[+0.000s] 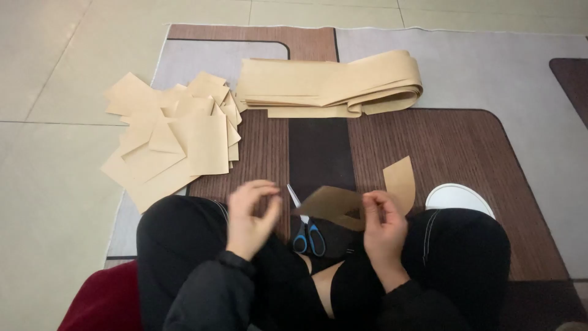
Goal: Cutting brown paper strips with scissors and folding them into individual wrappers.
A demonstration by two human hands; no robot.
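While you sit cross-legged on the brown and grey patterned floor mat (465,141), your right hand (384,228) pinches a tan kraft-paper strip (334,204), which it holds above your lap; the strip's far end curls up past that hand (401,181). Your left hand (250,217) holds nothing: its fingers are loosely curled and blurred, just left of the strip. Blue-handled scissors (308,232) lie closed on the mat between your hands, touched by neither.

Judged from the layout, work is partly done: a loose heap of cut tan paper squares and triangles (174,138) lies on the mat's left edge, overlapping the beige tiled floor (55,92). A folded stack of long uncut tan paper bands (331,83) lies well apart, beyond the heap, apparently untouched. Most stock appears to remain. 1 white shoe (458,197) shows beside your right knee.
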